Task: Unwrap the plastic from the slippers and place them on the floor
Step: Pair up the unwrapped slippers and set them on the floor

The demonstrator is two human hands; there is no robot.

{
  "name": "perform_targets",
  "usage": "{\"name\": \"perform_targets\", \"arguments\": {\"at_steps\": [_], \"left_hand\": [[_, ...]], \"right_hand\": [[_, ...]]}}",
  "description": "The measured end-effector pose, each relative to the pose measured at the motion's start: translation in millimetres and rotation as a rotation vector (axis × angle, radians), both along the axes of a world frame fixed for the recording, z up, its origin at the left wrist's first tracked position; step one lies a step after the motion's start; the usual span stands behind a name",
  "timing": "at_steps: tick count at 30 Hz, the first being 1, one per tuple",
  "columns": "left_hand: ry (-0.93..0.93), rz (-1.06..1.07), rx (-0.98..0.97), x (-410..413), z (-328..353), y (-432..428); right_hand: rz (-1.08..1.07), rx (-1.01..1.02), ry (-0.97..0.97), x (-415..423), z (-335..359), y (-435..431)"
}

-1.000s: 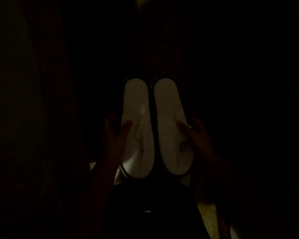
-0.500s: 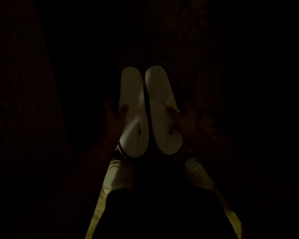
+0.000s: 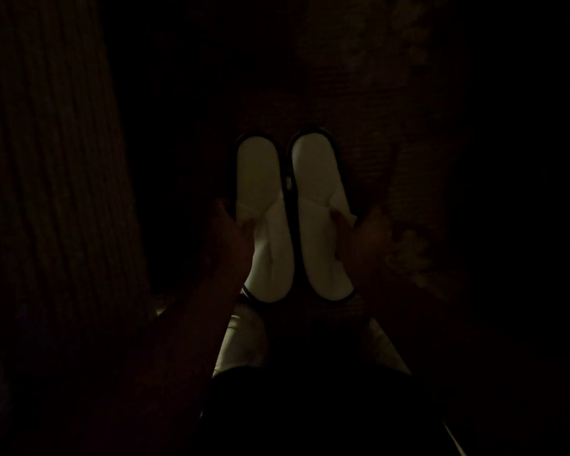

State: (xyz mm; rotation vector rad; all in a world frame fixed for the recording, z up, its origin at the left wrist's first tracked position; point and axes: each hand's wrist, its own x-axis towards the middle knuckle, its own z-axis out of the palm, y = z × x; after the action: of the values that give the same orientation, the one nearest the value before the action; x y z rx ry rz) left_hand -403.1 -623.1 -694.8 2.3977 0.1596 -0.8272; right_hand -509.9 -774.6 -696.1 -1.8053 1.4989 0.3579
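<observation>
The scene is very dark. Two white slippers with dark edging lie side by side, heels away from me. My left hand (image 3: pixel 229 238) grips the outer edge of the left slipper (image 3: pixel 264 209) at its strap. My right hand (image 3: pixel 364 235) pinches the outer edge of the right slipper (image 3: pixel 316 205) the same way. No plastic wrap shows on them. Whether the slippers rest on the dark carpet (image 3: pixel 375 110) or hang just above it, I cannot tell.
A ribbed, curtain-like dark surface (image 3: pixel 53 159) rises on the left. A pale strip of floor (image 3: pixel 241 340) shows below the slippers, beside my dark-clothed legs (image 3: pixel 310 406). Everything else is lost in shadow.
Both hands have carried the pair of slippers away from my body and downward, keeping them side by side. The grip on each slipper's outer edge is unchanged.
</observation>
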Motion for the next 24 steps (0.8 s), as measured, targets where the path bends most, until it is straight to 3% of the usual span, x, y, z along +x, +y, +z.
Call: {"name": "perform_targets", "arguments": {"at_steps": [5, 9, 12, 21, 24], "left_hand": [[-0.001, -0.018, 0.02, 1, 0, 1], [-0.017, -0.025, 0.015, 0, 4, -1], [-0.031, -0.006, 0.032, 3, 5, 3], [-0.037, 0.005, 0.058, 1, 3, 5], [-0.031, -0.027, 0.054, 2, 3, 7]], "right_hand": [[0.117, -0.24, 0.154, 0, -12, 10], [0.113, -0.2, 0.209, 0, -15, 11], [0.018, -0.13, 0.095, 8, -14, 15], [0.192, -0.218, 0.185, 8, -21, 18], [0.159, -0.131, 0.156, 13, -22, 18]]}}
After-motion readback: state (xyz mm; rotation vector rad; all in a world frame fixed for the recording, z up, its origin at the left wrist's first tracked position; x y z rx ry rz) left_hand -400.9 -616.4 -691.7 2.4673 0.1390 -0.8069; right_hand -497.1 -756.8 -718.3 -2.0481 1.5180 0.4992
